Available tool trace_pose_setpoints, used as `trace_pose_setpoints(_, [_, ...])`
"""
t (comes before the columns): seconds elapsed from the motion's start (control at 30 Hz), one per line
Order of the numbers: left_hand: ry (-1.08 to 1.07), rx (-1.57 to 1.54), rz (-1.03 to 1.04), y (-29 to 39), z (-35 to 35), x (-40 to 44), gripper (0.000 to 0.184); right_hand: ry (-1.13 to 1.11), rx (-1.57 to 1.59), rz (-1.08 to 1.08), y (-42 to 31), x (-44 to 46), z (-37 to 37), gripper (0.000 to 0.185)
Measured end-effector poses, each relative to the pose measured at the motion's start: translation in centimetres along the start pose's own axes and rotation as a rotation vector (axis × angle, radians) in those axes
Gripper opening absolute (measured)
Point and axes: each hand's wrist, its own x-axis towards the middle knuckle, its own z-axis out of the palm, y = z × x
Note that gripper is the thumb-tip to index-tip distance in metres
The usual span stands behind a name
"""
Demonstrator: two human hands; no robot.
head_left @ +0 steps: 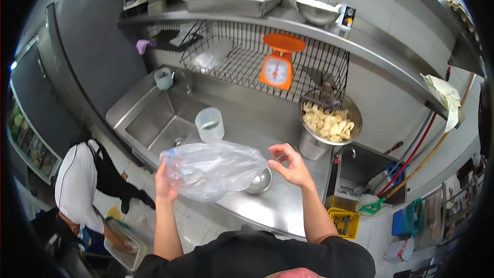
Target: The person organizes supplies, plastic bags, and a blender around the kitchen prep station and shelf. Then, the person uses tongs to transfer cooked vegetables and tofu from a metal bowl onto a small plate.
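Observation:
A clear plastic bag is stretched out sideways above the front of the steel counter. My left hand grips its left end, with fingers closed on the film. Close to the bag's right end is my right hand, thumb and fingers apart; whether a fingertip touches the film is hard to tell. Partly hidden behind the bag, a small metal bowl rests on the counter. A translucent plastic jug stands just beyond the bag. To the right, a large steel pot holds pale, chunky food pieces.
A sink basin with a faucet lies at left. An orange scale stands behind the counter, before a wire rack. The shelf above carries a tray and bowl. At lower left, a person bends over a bin.

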Motion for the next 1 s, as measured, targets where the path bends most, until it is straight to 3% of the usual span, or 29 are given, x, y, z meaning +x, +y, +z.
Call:
trace_pose_setpoints(0.13, [-0.157, -0.020, -0.007, 1.1, 1.2, 2.0, 0.038, 0.120, -0.107, -0.134, -1.4, 3.4, -1.4, 0.028])
trace_pose_setpoints(0.3, [-0.100, -0.028, 0.044, 2.6, -0.1, 5.9, 0.035, 0.141, -0.154, -0.184, -2.1, 8.3, 0.4, 0.022])
trace_pose_setpoints(0.33, [-0.237, 0.000, 0.013, 3.0, -1.0, 7.1, 0.037, 0.123, -0.154, -0.187, -2.0, 9.1, 0.8, 0.022])
trace_pose_setpoints(0.37, [-0.373, 0.028, -0.013, 3.6, -1.9, 8.1, 0.040, 0.065, -0.172, -0.193, -1.8, 9.9, 1.2, 0.033])
trace_pose_setpoints(0.4, [-0.357, 0.055, -0.038, 5.1, -0.4, 7.6, 0.046, -0.002, -0.187, -0.202, -1.6, 11.1, 2.2, 0.044])
trace_pose_setpoints(0.43, [-0.335, 0.046, -0.015, 6.2, -0.1, 7.9, 0.046, -0.033, -0.178, -0.210, -1.7, 12.0, 3.6, 0.044])
trace_pose_setpoints(0.5, [-0.562, 0.043, -0.186, 8.4, 0.5, 9.8, 0.048, -0.154, -0.250, -0.228, -2.0, 13.9, 6.4, 0.073])
trace_pose_setpoints(0.53, [-0.561, 0.044, -0.172, 9.2, 1.1, 10.9, 0.048, -0.257, -0.276, -0.188, -1.5, 14.8, 8.1, 0.090])
trace_pose_setpoints(0.6, [-0.768, 0.131, -0.273, 10.7, 2.5, 13.8, 0.048, -0.291, -0.448, -0.227, 1.8, 16.1, 12.4, 0.068])
trace_pose_setpoints(0.63, [-0.772, 0.130, -0.280, 12.0, 3.1, 15.7, 0.048, -0.291, -0.544, -0.288, 4.9, 16.7, 14.3, 0.060])
trace_pose_setpoints(0.67, [-0.881, 0.433, -0.129, 13.6, 3.9, 17.9, 0.045, -0.285, -0.544, -0.276, 5.2, 17.2, 15.8, 0.060])
trace_pose_setpoints(0.7, [-0.980, 0.738, 0.029, 15.6, 4.8, 20.2, 0.042, -0.249, -0.407, -0.061, 5.5, 17.7, 17.5, 0.052])
trace_pose_setpoints(0.73, [-0.904, 0.890, 0.315, 18.1, 6.4, 22.4, 0.036, -0.204, -0.267, 0.149, 5.8, 18.3, 18.9, 0.045])
trace_pose_setpoints(0.77, [-0.820, 1.027, 0.601, 21.1, 8.8, 24.5, 0.031, -0.181, -0.262, 0.163, 5.8, 18.9, 19.9, 0.045])
trace_pose_setpoints(0.83, [-0.504, 0.956, 0.924, 26.6, 14.1, 29.8, 0.022, 0.064, -0.238, 0.124, 4.8, 19.1, 21.0, 0.045])
trace_pose_setpoints(0.87, [-0.509, 0.771, 0.926, 29.1, 17.2, 33.1, 0.022, 0.199, -0.120, 0.233, 2.5, 19.4, 22.2, 0.043])
trace_pose_setpoints(0.9, [-0.440, 0.752, 1.178, 30.9, 20.7, 36.5, 0.024, 0.240, -0.125, 0.253, 1.6, 19.0, 22.7, 0.043])
trace_pose_setpoints(0.93, [-0.323, 0.859, 1.414, 32.8, 24.0, 38.9, 0.030, 0.280, -0.272, 0.225, 0.9, 18.8, 22.9, 0.043])
trace_pose_setpoints(1.0, [-0.200, 0.989, 1.534, 34.3, 30.6, 45.0, 0.046, 0.331, -0.473, 0.260, -0.2, 17.9, 23.8, 0.046])
